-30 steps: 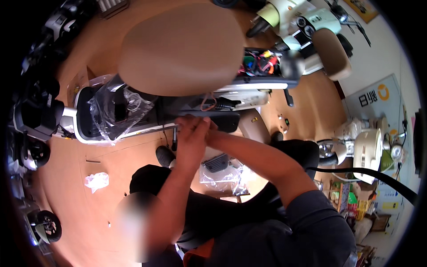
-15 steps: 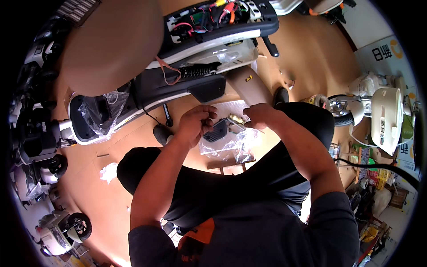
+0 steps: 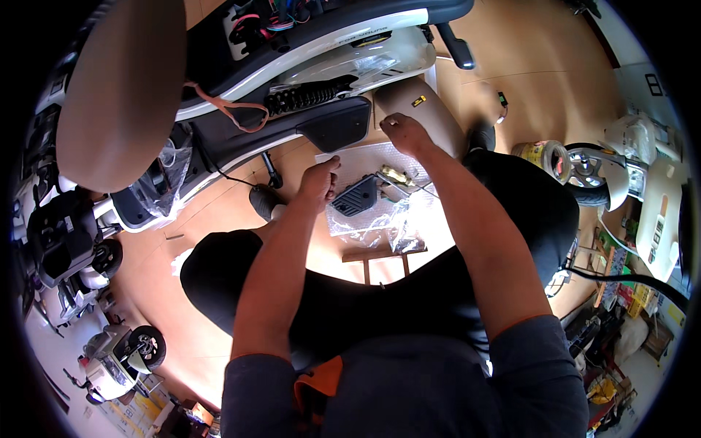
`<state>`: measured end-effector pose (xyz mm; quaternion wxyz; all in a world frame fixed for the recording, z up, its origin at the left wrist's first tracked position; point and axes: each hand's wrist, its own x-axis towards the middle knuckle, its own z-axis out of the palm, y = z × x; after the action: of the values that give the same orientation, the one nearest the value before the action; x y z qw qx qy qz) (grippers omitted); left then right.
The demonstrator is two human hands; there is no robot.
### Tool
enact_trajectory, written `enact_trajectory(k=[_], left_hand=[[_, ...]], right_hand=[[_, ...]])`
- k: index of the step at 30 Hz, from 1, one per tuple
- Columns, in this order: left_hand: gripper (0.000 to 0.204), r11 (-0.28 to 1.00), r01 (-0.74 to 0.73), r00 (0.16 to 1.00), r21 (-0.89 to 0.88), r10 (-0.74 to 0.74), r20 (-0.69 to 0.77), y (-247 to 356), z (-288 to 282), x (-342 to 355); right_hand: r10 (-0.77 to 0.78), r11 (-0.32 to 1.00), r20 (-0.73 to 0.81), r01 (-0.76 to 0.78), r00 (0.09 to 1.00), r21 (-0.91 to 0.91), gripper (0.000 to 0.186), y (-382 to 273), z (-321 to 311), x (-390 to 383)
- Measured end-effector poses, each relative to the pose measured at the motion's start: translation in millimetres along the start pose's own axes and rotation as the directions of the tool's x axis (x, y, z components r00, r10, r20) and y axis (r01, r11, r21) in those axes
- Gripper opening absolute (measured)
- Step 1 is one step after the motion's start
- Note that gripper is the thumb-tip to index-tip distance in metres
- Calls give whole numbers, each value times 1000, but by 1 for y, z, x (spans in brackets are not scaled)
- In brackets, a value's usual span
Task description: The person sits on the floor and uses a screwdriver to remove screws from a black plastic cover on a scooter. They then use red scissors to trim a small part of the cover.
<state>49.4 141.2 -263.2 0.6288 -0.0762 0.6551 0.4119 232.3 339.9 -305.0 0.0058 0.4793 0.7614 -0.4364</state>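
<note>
Looking down past our knees, we find a row of dark scooters (image 3: 66, 230) well to the left of the flat black ribbed plastic panel (image 3: 355, 196). Nearer to that panel, but beyond it and to its left, rises a large, smooth brown scooter seat (image 3: 120, 95). Next come a looped orange-brown strap (image 3: 237, 109) and a black coil spring (image 3: 307, 96), both beyond the panel, and one black shoe (image 3: 264, 201) on its left.

Our left hand (image 3: 319, 182) is just left of the panel, its fingers loosely curled; we cannot tell whether anything is in them. The panel itself lies on a sheet of clear bubble wrap (image 3: 369, 155), with a brown wooden frame (image 3: 383, 255) on its near side and a small brass-coloured metal part (image 3: 396, 175) just to its right.

Our right hand (image 3: 404, 133) is beyond the panel and to its right, fingers bent inward and nearly closed; what they may hold is hidden from us. It overlaps a rounded brown panel (image 3: 440, 120) bearing a yellow-and-black label. Farther right of the ribbed panel stand a round, clear-rimmed tub (image 3: 542, 157) and a cream scooter (image 3: 661, 212).
</note>
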Motion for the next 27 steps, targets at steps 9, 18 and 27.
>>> enact_trajectory(k=[9,18,27], left_hand=[[40,912,-35,998,-410,55,37,-17,20,50],[36,869,-73,995,-489,98,27,-17,33,56],[37,874,-59,996,-482,86,35,-17,37,55]], right_hand=[[28,701,40,-48,999,712,48,-19,29,27],[22,663,94,-84,995,744,38,-24,25,48],[-7,779,45,-23,999,626,37,-20,34,54]])
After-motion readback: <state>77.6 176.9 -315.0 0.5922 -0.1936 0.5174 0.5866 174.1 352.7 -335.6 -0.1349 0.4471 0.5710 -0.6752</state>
